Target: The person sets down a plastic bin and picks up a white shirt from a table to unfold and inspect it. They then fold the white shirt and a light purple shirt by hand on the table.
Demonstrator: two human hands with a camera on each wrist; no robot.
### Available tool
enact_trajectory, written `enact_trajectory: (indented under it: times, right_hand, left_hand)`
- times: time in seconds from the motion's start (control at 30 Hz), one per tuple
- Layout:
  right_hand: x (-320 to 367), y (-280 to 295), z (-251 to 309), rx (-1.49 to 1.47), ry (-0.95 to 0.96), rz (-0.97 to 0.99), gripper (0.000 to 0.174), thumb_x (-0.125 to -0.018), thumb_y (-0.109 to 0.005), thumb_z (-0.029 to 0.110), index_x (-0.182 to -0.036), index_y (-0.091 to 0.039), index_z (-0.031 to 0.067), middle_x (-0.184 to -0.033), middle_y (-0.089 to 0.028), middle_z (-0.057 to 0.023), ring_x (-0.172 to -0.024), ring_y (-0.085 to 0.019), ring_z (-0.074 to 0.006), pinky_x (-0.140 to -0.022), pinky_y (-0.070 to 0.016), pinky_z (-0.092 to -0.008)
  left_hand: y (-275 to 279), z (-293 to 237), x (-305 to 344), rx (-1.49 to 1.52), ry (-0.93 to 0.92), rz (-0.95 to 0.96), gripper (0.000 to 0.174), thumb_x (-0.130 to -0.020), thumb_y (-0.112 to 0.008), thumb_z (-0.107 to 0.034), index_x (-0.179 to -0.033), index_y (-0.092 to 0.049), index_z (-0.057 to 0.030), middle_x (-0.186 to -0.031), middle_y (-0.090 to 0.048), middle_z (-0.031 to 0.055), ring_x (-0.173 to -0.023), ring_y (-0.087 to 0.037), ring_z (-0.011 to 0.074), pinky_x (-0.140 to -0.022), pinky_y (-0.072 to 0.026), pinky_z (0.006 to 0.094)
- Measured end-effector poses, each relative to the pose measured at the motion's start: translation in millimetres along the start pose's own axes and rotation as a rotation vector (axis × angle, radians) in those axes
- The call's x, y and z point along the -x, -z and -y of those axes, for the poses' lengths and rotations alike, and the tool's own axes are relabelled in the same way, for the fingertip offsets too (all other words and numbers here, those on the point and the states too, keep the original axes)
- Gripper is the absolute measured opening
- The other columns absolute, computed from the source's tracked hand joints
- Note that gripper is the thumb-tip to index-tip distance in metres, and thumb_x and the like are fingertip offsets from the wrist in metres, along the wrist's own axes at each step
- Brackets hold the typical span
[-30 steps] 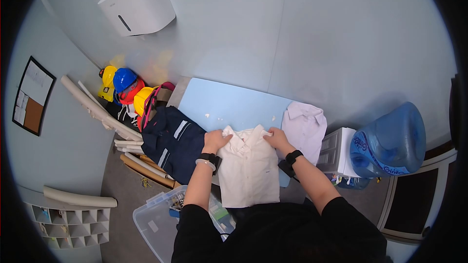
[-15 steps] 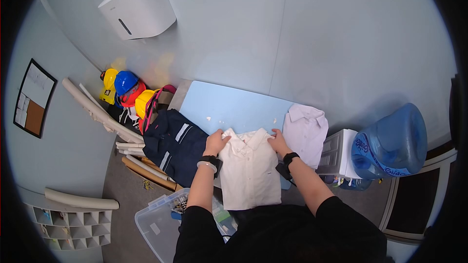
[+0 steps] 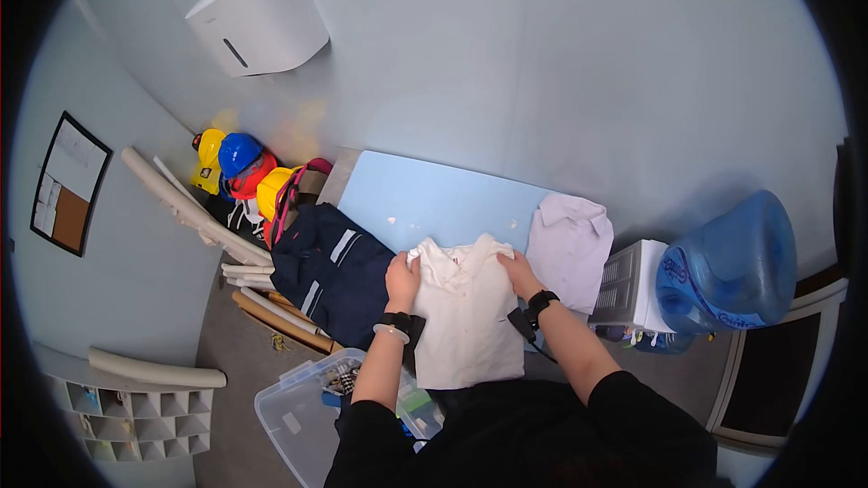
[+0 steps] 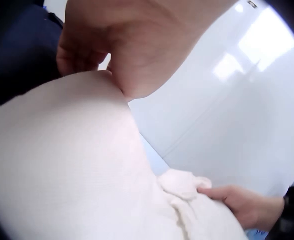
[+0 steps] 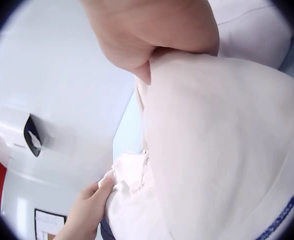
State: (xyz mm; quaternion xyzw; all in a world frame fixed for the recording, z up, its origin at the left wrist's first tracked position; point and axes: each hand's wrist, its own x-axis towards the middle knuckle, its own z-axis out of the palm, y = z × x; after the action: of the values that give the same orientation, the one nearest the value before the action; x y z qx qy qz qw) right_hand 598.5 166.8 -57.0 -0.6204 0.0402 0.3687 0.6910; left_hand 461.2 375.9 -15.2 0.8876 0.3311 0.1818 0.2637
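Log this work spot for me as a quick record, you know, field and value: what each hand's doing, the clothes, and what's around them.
Left hand: grips one shoulder edge of the cream shirt
Right hand: grips its other shoulder edge
Cream shirt: front up, collar away from the person
Left of it: dark garment with light stripes
Right of it: pale lilac shirt, buttoned front up
Surface: light-blue tabletop
Beyond the dark garment: blue helmet, yellow helmet
Far right: large blue water bottle
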Motion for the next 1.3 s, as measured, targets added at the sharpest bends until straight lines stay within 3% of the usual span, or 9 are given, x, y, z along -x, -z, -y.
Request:
enact_trajectory:
  times: [0.2, 0.27, 0.4, 0.47, 0.6, 0.77, 0.9, 1.0, 1.3]
  right_hand:
    - [-14.4, 7.7, -16.0, 0.065, 0.016, -0.119, 0.046, -0.081, -0.054, 0.018, -0.118, -0.036, -0.0023, -0.102, -0.054, -0.0153, -0.087, -0.055, -0.0235, -0.075, -0.0450, -0.0315]
    - [-1.6, 5.3, -2.3, 0.948, 0.321, -0.290, 0.049, -0.079, -0.055, 0.022, -0.118, -0.037, -0.0019, -0.102, -0.051, -0.0206, -0.080, -0.055, -0.0294, -0.069, -0.0466, -0.0346]
    - [31.0, -14.1, 15.7, 1.202, 0.453, -0.360, 0.049, -0.078, -0.055, 0.024, -0.117, -0.039, 0.0000, -0.108, -0.046, -0.0243, -0.083, -0.052, -0.0352, -0.075, -0.0436, -0.0402]
    - [48.6, -13.6, 8.0, 1.330, 0.924, -0.266, 0.050, -0.079, -0.053, 0.026, -0.119, -0.039, 0.0004, -0.113, -0.042, -0.0240, -0.093, -0.047, -0.0346, -0.082, -0.0383, -0.0437]
    - [61.2, 3.6, -10.9, 1.575, 0.814, -0.104, 0.050, -0.083, -0.045, 0.034, -0.128, -0.035, 0.0148, -0.133, -0.030, -0.0094, -0.117, -0.032, -0.0351, -0.095, -0.0266, -0.0503]
    - [55.1, 9.8, -16.9, 1.560, 0.714, -0.119, 0.049, -0.084, -0.041, 0.036, -0.129, -0.034, 0.0183, -0.138, -0.024, -0.0030, -0.121, -0.028, -0.0346, -0.095, -0.0247, -0.0519]
    - [82.2, 7.3, -5.5, 1.341, 0.804, -0.109, 0.050, -0.082, -0.045, 0.027, -0.125, -0.035, 0.0031, -0.133, -0.028, -0.0169, -0.117, -0.033, -0.0353, -0.093, -0.0290, -0.0477]
    - [115.1, 15.8, -6.0, 1.142, 0.872, -0.040, 0.053, -0.075, -0.055, 0.020, -0.117, -0.036, -0.0072, -0.125, -0.030, -0.0288, -0.113, -0.036, -0.0363, -0.091, -0.0326, -0.0412]
    - [133.1, 26.4, -28.6, 0.364, -0.393, 0.077, 0.062, -0.071, -0.068, 0.029, -0.117, -0.041, -0.0038, -0.108, -0.054, -0.0156, -0.098, -0.053, -0.0233, -0.082, -0.0432, -0.0327]
  left_hand:
    - [4.3, -5.2, -7.3, 0.162, 0.233, 0.058, 0.027, -0.078, -0.056, -0.025, -0.089, -0.053, -0.0018, -0.075, -0.059, 0.0165, -0.070, -0.057, 0.0336, -0.061, -0.0445, 0.0396]
    - [2.7, -16.4, -10.8, -0.011, 0.187, 0.060, 0.027, -0.079, -0.055, -0.025, -0.094, -0.051, -0.0028, -0.076, -0.059, 0.0168, -0.070, -0.058, 0.0335, -0.060, -0.0450, 0.0397]
    - [-14.4, -15.3, -8.0, -0.299, -0.003, -0.002, 0.025, -0.082, -0.050, -0.025, -0.098, -0.045, -0.0065, -0.079, -0.056, 0.0151, -0.063, -0.058, 0.0317, -0.059, -0.0469, 0.0411]
    - [-13.7, -18.0, -6.5, -0.326, 0.001, -0.018, 0.022, -0.083, -0.049, -0.025, -0.095, -0.046, -0.0072, -0.080, -0.055, 0.0141, -0.063, -0.058, 0.0313, -0.057, -0.0469, 0.0409]
    - [-21.0, -8.8, -6.8, -0.490, -0.006, -0.015, 0.016, -0.083, -0.047, -0.024, -0.088, -0.048, -0.0084, -0.088, -0.051, 0.0124, -0.071, -0.056, 0.0296, -0.058, -0.0467, 0.0395]
    - [-21.7, -12.3, -2.2, -0.442, 0.039, -0.087, 0.019, -0.083, -0.047, -0.021, -0.094, -0.050, -0.0068, -0.096, -0.049, 0.0137, -0.083, -0.052, 0.0294, -0.064, -0.0451, 0.0394]
    - [-2.5, -24.1, 14.3, -0.194, -0.116, -0.471, 0.026, -0.082, -0.048, -0.018, -0.102, -0.049, -0.0006, -0.098, -0.048, 0.0154, -0.088, -0.049, 0.0311, -0.071, -0.0418, 0.0385]
    - [24.5, -32.4, 58.8, 0.119, 0.011, -0.170, 0.024, -0.077, -0.054, -0.016, -0.091, -0.048, 0.0024, -0.086, -0.046, 0.0152, -0.079, -0.046, 0.0286, -0.068, -0.0383, 0.0355]
    - [21.7, 15.8, 180.3, 0.252, 0.466, -0.008, 0.043, -0.071, -0.067, -0.025, -0.094, -0.047, 0.0045, -0.082, -0.052, 0.0105, -0.073, -0.051, 0.0213, -0.069, -0.0422, 0.0305]
